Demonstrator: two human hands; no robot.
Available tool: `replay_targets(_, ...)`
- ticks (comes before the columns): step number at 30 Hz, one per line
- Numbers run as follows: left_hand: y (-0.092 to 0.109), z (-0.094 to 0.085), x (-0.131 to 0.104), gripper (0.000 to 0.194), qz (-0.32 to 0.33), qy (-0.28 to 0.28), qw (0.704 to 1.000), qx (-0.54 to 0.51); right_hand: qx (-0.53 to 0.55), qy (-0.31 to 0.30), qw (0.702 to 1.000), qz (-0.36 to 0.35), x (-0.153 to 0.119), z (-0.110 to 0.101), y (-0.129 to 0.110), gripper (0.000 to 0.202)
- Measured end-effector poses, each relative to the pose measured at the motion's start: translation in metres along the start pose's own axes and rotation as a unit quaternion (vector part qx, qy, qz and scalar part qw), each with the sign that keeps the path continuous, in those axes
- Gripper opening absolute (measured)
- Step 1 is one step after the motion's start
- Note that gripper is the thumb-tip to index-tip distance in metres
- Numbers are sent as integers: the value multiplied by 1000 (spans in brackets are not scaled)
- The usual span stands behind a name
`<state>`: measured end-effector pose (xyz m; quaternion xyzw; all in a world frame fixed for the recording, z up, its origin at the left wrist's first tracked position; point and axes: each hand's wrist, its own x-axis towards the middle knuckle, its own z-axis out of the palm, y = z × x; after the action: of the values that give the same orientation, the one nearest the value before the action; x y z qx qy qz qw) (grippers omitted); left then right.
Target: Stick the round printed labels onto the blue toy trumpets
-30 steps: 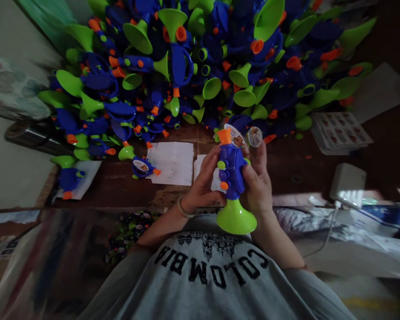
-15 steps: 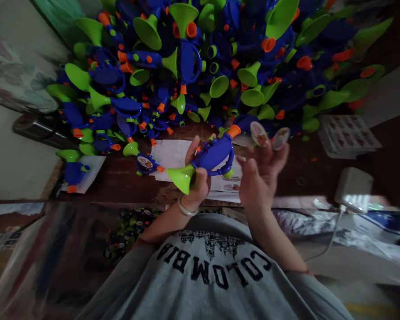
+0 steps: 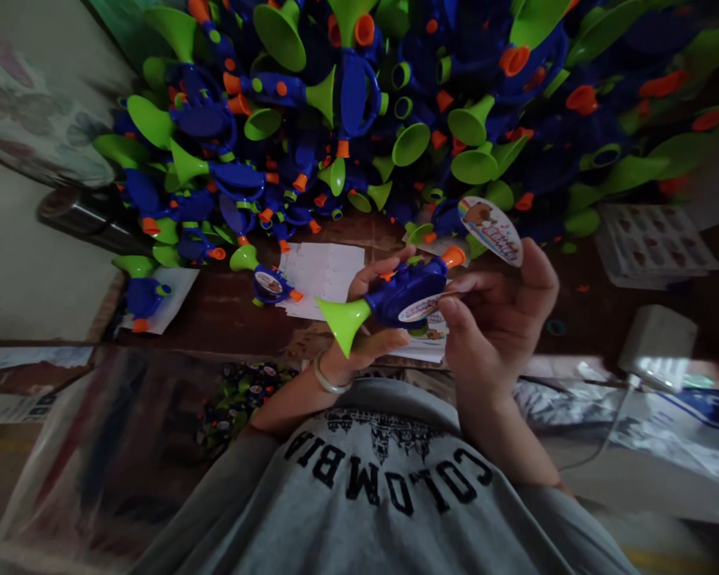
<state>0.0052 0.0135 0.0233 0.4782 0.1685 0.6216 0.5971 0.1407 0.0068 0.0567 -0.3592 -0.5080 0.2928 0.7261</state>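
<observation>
Behind the hands, a pile of trumpets [image 3: 353, 100] is crowding the dark table [image 3: 228, 319]. Nearer the person, one trumpet [image 3: 403, 289] is lying across the left hand [image 3: 368, 348], which is gripping it with the bell pointing left. The step in hand appears to be sticking a sticker [image 3: 418, 310] on its side; this is calling for steady support and even pressure. The right hand [image 3: 494, 331] is pinching that sticker's end between thumb and forefinger, while a raised fingertip is carrying a spare sticker [image 3: 491, 231]. Farther right, sticker sheets [image 3: 653, 247] are lying stacked.
</observation>
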Motion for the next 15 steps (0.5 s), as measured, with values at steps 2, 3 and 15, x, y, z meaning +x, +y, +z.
replay_targets(2,7,3,0,70,-12,5,1000,15,-2,-6,1000,-3,-1,1,-1,76)
replay_targets(3,10,4,0,68,-17,8,1000,20,-5,-7,1000,-2,-1,2,-1,76)
replay_targets(15,9,5,2,61,6,1,1000,27,-65,-27,998,6,-1,4,-4,71)
